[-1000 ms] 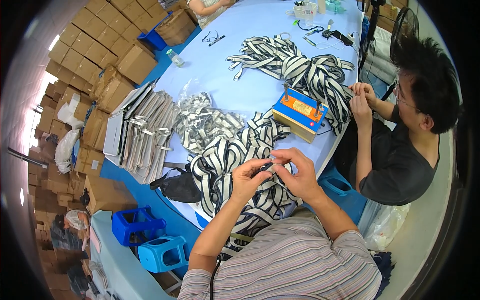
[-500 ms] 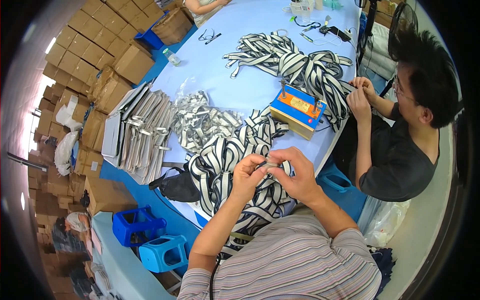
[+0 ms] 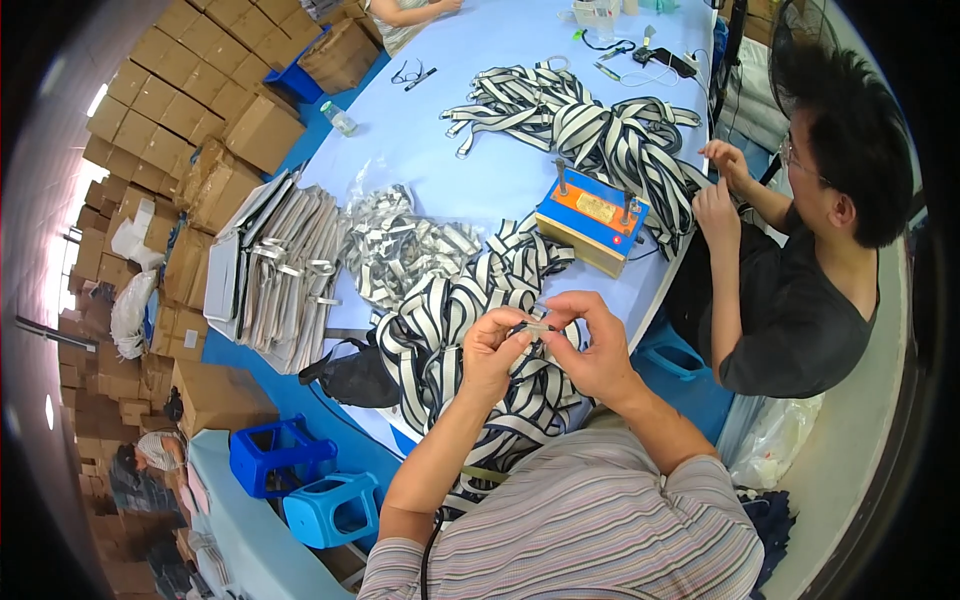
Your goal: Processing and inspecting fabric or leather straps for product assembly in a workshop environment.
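Note:
My left hand (image 3: 489, 350) and my right hand (image 3: 592, 345) meet above a heap of black-and-white striped straps (image 3: 445, 320). Between the fingertips of both hands is a small piece of strap (image 3: 536, 328), pale with a dark edge; the fingers cover most of it. Both hands are closed in a pinch. The heap runs under my hands and hangs toward my lap. Beyond it lies a loose pile of short greyish-white pieces (image 3: 410, 245) on and around clear plastic.
A blue and orange box-shaped device (image 3: 593, 215) stands right of the heap. Another strap pile (image 3: 590, 120) lies farther back. Stacked grey-white sheets (image 3: 275, 265) and a black bag (image 3: 352, 375) are at left. At right sits a co-worker (image 3: 800, 250), hands raised near the table edge.
My hands stay in nearly the same place, and the small strap piece between them shows a little more of its pale face. The co-worker's hands have moved slightly apart.

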Available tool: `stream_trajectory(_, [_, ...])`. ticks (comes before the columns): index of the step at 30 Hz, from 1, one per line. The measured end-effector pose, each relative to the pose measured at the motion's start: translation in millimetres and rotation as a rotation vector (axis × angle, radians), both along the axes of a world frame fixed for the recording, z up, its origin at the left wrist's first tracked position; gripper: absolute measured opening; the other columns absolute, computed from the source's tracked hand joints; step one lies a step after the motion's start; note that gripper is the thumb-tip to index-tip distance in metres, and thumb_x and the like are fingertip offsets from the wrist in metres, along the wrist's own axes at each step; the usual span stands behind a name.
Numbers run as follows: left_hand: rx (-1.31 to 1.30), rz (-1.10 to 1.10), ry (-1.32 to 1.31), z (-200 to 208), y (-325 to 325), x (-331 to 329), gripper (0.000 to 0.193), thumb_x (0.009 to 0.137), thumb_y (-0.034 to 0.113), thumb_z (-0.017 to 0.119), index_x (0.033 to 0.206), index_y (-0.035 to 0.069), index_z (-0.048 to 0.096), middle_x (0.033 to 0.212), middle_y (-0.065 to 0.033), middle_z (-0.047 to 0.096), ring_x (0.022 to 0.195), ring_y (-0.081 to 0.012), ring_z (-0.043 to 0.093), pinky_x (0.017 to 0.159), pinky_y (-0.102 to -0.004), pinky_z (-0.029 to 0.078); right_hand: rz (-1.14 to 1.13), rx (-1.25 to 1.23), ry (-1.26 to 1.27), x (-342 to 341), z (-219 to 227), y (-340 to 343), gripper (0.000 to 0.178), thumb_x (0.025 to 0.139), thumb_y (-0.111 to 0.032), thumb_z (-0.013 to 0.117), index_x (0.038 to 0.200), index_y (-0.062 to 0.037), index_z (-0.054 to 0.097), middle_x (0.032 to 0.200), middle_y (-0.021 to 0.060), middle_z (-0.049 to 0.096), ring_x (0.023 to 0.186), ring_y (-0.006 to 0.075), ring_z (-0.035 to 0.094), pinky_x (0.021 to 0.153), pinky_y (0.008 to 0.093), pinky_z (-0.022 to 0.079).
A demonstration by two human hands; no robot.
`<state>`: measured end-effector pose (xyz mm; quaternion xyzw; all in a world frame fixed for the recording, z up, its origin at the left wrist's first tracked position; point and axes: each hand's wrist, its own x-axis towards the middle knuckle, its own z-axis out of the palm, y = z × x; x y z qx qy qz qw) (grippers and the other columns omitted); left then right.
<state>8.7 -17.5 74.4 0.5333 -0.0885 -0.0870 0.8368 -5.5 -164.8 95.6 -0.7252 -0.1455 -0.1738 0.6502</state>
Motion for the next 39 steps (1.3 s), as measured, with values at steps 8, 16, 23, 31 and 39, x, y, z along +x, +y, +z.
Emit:
stream_trajectory(8, [0.086, 0.0, 0.141, -8.6, -28.9, 36.9, 0.01, 0.075, 0.001, 0.059, 0.084, 0.002, 0.055, 0.079, -0.0003, 0.058, 0.07, -0.0038, 0.05, 0.063, -0.0161, 0.039, -0.098, 0.216, 0.104, 31.0, -37.5, -11.5, 0.03, 0.07, 0.006, 0.059, 0.094, -0.0027, 0.043, 0.078, 0.0034, 0.051, 0.073, 0.0094, 0.051, 0.068, 0.0217, 0.041])
stream_trajectory(16, [0.168, -0.032, 0.158, -30.3, -69.0, 109.1, 0.007, 0.076, 0.003, 0.058, 0.082, 0.004, 0.055, 0.076, 0.0018, 0.057, 0.066, -0.0023, 0.049, 0.059, -0.0151, 0.038, -0.25, 0.278, 0.143, 73.5, -59.1, -40.1, 0.037, 0.072, 0.004, 0.058, 0.104, -0.0033, 0.042, 0.086, 0.0046, 0.053, 0.077, 0.0106, 0.051, 0.069, 0.0225, 0.04])
stream_trajectory(23, [0.145, -0.064, 0.32, -55.3, -99.0, 164.8, 0.003, 0.079, 0.014, 0.056, 0.079, 0.013, 0.054, 0.07, 0.0071, 0.055, 0.055, 0.0009, 0.045, 0.041, -0.0164, 0.031, -0.327, 0.25, 0.241, 49.3, -80.6, -69.1, 0.034, 0.075, 0.002, 0.054, 0.106, -0.0021, 0.041, 0.088, 0.0064, 0.054, 0.078, 0.01, 0.05, 0.07, 0.0219, 0.04])
stream_trajectory(31, [0.074, -0.083, 0.326, -69.0, -119.2, 174.4, 0.006, 0.078, 0.016, 0.057, 0.083, 0.012, 0.055, 0.067, 0.007, 0.055, 0.045, 0.0019, 0.041, 0.034, -0.0137, 0.023, -0.356, 0.305, 0.278, 40.2, -86.3, -84.9, 0.03, 0.077, -0.002, 0.054, 0.105, -0.0012, 0.043, 0.086, 0.0084, 0.056, 0.077, 0.0114, 0.052, 0.069, 0.023, 0.04])
stream_trajectory(39, [0.111, -0.028, 0.342, -67.9, -130.0, 176.8, 0.005, 0.078, 0.015, 0.057, 0.08, 0.011, 0.055, 0.064, 0.0069, 0.053, 0.043, 0.0008, 0.04, 0.033, -0.0143, 0.023, -0.325, 0.334, 0.278, 40.0, -84.8, -87.2, 0.029, 0.077, -0.001, 0.053, 0.104, -0.0014, 0.043, 0.085, 0.008, 0.056, 0.077, 0.0115, 0.052, 0.071, 0.0231, 0.04])
